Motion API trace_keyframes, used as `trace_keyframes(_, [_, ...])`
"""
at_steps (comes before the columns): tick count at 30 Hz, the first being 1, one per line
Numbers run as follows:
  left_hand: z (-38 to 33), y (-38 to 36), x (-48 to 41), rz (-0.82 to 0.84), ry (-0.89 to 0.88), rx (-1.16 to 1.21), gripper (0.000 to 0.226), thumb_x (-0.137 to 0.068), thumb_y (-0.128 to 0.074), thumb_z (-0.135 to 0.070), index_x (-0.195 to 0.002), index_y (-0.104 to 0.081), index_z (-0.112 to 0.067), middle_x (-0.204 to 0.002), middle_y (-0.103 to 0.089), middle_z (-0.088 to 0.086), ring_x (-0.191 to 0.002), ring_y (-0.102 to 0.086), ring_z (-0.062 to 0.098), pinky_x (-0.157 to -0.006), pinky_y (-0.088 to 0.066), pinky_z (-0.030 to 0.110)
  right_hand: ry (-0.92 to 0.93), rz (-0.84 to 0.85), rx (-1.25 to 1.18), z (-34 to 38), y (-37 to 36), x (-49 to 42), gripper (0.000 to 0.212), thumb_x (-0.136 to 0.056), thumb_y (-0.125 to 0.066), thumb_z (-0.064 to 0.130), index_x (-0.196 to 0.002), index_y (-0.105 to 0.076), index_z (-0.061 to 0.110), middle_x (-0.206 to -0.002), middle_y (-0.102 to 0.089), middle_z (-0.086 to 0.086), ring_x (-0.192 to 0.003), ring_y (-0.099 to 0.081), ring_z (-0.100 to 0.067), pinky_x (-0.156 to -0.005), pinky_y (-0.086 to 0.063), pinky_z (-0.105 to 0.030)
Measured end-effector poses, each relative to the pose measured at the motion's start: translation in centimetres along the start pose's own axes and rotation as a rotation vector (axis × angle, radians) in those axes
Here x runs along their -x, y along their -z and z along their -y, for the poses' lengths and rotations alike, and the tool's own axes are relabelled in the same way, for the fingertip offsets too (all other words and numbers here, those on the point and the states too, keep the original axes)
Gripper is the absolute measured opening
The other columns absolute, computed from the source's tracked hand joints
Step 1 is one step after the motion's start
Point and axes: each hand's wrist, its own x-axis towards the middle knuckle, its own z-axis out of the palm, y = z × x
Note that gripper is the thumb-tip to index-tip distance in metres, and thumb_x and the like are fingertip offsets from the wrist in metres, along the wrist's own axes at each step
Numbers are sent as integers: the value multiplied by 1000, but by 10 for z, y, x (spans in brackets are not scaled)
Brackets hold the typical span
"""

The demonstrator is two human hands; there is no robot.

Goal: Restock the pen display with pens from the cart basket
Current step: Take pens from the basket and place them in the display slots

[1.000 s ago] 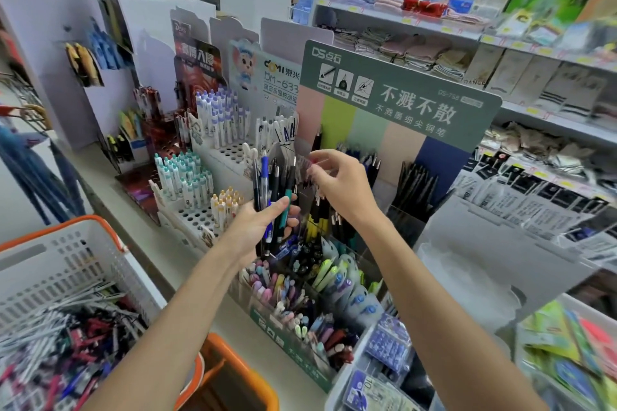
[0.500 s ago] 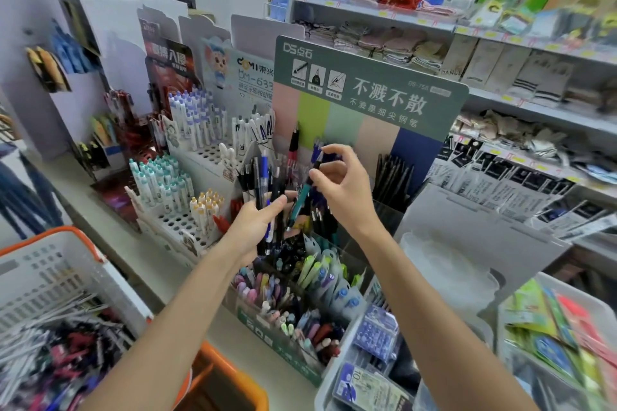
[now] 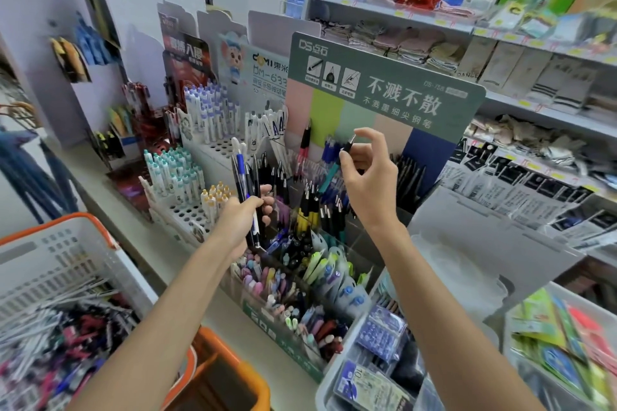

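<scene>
Over the pen display (image 3: 384, 83), pinched near its top by the right hand (image 3: 367, 183): one teal pen (image 3: 330, 175), slanting down and left, lower end aimed into the display just below. Beside it, gripped upright in the left hand (image 3: 240, 220): a bundle of pens (image 3: 245, 177).

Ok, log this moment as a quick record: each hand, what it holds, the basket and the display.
left hand: grips a bundle of pens, roughly upright, in front of the display
right hand: pinches one teal pen near its top end, tilted, above the rear compartments
pen display: green header card, compartments below partly filled with pens
cart basket: lower left, white with an orange rim, loose pens inside
status: teal pen not yet set into a compartment
</scene>
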Motion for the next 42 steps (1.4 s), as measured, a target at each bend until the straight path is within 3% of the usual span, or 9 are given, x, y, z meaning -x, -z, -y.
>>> trace_keyframes(6, [4,-17,7,99,-17,-44,27,-103,-41,2,-124,-57,0,-92,-63,10,-66,-60,10,-59,-51,20,56,86,162,-15,18,20,31,-93,-65,6,-122,-54,12,-85,-61,4,-76,-61,-11,-72,-53,-23])
trace_keyframes(11, [11,-28,10,196,4,-22,21,-104,-45,-5,-122,-56,-3,-108,-69,16,-80,-68,23,-79,-61,40,11,290,307,-29,18,39,29,-94,-65,8,-119,-53,14,-89,-60,-1,-73,-60,-19,-71,-55,-40])
trace_keyframes(18, [14,-33,12,232,-13,-49,22,-104,-47,-9,-122,-60,-7,-108,-71,16,-83,-72,21,-77,-62,34,-78,497,488,-38,17,51,23,-97,-60,13,-119,-52,14,-93,-64,-3,-82,-62,-25,-74,-53,-41])
trace_keyframes(26, [12,-30,15,289,-7,-102,22,-103,-50,-15,-119,-64,-9,-108,-74,10,-85,-71,19,-72,-59,29,-27,147,248,-21,33,34,22,-96,-58,4,-117,-62,8,-83,-65,1,-68,-63,-17,-67,-56,-40])
trace_keyframes(33, [0,-58,27,465,-40,-220,22,-102,-53,-15,-119,-66,-11,-95,-74,7,-79,-69,16,-73,-58,29,-201,174,-50,0,29,19,32,-96,-64,18,-127,-57,20,-94,-69,0,-79,-68,-12,-75,-57,-25])
trace_keyframes(38, [-2,-78,28,522,-30,-227,19,-101,-52,-16,-114,-66,-12,-99,-75,10,-89,-73,22,-80,-61,33,-198,92,-87,1,37,17,32,-92,-70,17,-121,-56,19,-88,-67,-1,-82,-67,-15,-78,-58,-36])
trace_keyframes(42, [-2,-87,19,463,-5,-112,25,-104,-48,-19,-122,-64,-16,-106,-75,10,-96,-73,28,-79,-61,34,-82,-134,-99,6,65,8,35,-93,-69,11,-123,-52,16,-83,-67,1,-75,-64,-6,-73,-51,-21])
